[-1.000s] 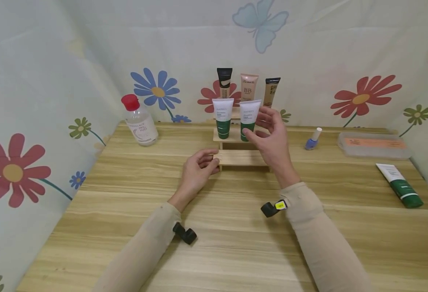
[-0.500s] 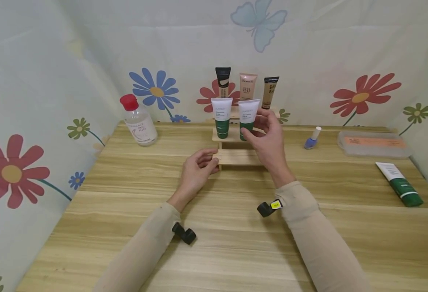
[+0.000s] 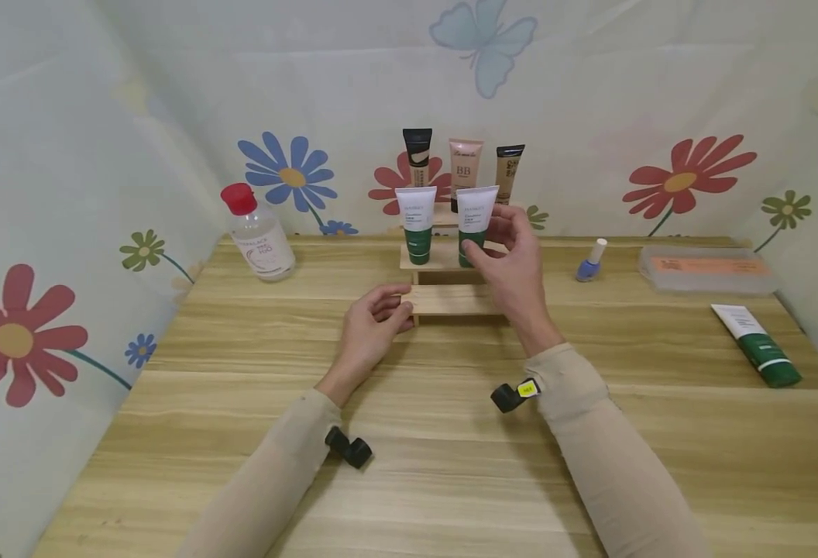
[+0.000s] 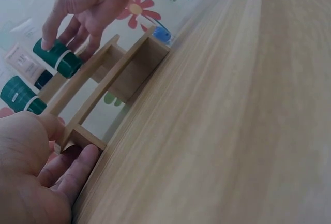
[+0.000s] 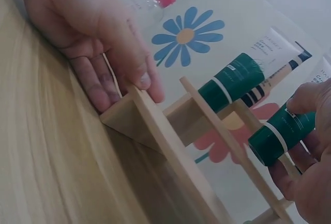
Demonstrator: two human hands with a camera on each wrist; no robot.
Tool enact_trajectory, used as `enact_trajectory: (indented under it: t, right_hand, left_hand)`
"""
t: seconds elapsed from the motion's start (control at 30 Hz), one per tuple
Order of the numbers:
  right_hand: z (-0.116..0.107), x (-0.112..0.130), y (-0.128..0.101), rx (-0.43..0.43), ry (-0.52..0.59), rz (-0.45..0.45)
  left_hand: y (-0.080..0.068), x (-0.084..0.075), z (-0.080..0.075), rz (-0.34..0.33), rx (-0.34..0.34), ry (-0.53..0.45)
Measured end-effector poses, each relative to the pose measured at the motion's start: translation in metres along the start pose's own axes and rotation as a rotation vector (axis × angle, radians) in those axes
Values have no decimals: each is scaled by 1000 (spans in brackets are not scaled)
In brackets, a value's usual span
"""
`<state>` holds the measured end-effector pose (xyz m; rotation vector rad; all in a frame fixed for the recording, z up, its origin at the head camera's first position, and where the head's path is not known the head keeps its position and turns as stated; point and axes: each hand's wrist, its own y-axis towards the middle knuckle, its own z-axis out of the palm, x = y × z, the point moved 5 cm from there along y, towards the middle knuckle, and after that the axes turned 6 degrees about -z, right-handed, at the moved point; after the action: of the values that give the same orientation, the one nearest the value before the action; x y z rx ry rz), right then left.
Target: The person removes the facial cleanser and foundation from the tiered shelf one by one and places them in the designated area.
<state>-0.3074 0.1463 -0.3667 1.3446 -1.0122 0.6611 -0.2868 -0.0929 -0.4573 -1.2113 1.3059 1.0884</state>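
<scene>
Flowered cloth surrounds a stepped stand on a wood-grain table

Head view: the left hand grips the left end of the stand's lowest, nearest step. The right hand pinches a white-and-green tube, held upright at the right of the middle step. Its matching neighbour stands to its left, and three slimmer tubes stand on the far step; the tiers probably keep the rear row visible. A red-capped bottle is at far left; nail polish, a flat case and a lying tube are at right.

Left wrist view: thumb above and fingers below clasp the step's end, likely steadying the stand.

Right wrist view: thumb and fingers hold the tube's green lower part, probably for control of its base; whether that touches the step cannot be told.
</scene>
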Motion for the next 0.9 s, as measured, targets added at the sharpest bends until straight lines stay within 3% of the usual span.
enact_trajectory:
  t: [0.4, 0.9]
  right_hand:
    - [-45, 18, 8, -98, 1, -49]
    - [-119, 29, 6, -196, -121, -98]
  left_hand:
    - [-1, 1, 0, -5, 0, 3]
    - [0, 1, -1, 4, 7, -11]
